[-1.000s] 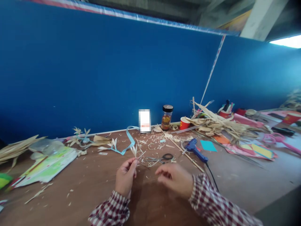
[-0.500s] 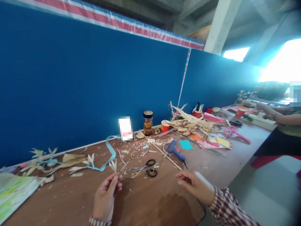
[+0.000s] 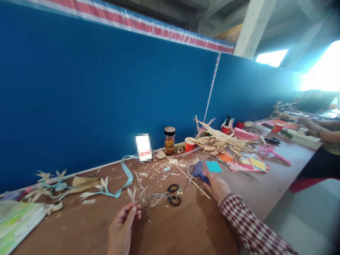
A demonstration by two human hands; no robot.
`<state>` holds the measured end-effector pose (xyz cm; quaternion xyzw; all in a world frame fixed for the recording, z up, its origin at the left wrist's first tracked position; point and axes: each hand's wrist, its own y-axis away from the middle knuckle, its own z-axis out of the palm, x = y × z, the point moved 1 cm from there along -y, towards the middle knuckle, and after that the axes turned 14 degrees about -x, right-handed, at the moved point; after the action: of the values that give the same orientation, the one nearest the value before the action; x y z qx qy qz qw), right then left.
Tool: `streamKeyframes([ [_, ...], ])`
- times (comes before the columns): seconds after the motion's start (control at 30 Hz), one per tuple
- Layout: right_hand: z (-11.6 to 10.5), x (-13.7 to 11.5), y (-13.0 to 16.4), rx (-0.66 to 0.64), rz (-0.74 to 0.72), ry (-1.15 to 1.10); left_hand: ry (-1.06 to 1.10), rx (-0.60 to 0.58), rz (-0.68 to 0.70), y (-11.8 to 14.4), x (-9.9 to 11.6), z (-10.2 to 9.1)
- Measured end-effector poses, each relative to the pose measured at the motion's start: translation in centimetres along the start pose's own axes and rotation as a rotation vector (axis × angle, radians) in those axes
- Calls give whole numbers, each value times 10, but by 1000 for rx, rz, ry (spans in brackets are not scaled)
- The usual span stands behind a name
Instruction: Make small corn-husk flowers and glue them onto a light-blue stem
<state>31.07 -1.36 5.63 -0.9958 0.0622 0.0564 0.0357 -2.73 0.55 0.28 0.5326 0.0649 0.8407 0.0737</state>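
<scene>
Brown table (image 3: 186,230), leaf sprig (image 3: 132,195) upright.

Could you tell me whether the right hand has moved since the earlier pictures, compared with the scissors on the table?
Yes. The right hand has reached forward, past the black-handled scissors, and now rests on the blue glue gun.

A single head-worn view looks forward and slightly down along a brown table (image 3: 79,226), turned toward the right so the blue wall (image 3: 106,99) runs away diagonally into the far right. The person's own left hand (image 3: 123,226) and right hand (image 3: 216,186) sit near, at the bottom edge. The far right end is washed out by glare, perhaps from a window.
</scene>
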Motion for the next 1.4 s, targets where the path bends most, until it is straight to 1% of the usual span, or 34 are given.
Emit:
streamKeyframes([
  [0.07,4,4,2,28,-33,-22,12,-9,4,1,2,2],
  [0.2,10,17,8,135,-56,-115,-8,-12,-4,4,7,7],
  [0.37,12,28,8,180,-128,-235,-41,-15,14,5,8,7],
  [0.5,2,29,7,159,-148,-268,-63,-27,15,4,6,6],
  [0.57,-4,28,7,171,-130,-305,-51,-35,9,5,6,6],
  [0.67,-12,28,7,227,-65,-415,-41,-32,5,6,8,7],
  [0.87,-16,32,8,233,12,-596,-68,-25,-1,7,8,6],
  [1.0,-19,34,7,215,17,-689,-94,-29,-2,7,7,6],
  [1.1,-28,30,6,206,24,-922,-105,-19,-9,6,7,6],
  [1.23,-42,13,11,106,7,-1345,-88,-18,-21,4,6,4],
  [1.3,-48,1,16,53,-8,-1462,-81,-21,-22,3,5,3],
  [1.4,-51,-17,22,-13,-30,-1545,-92,-27,-20,3,4,2],
])
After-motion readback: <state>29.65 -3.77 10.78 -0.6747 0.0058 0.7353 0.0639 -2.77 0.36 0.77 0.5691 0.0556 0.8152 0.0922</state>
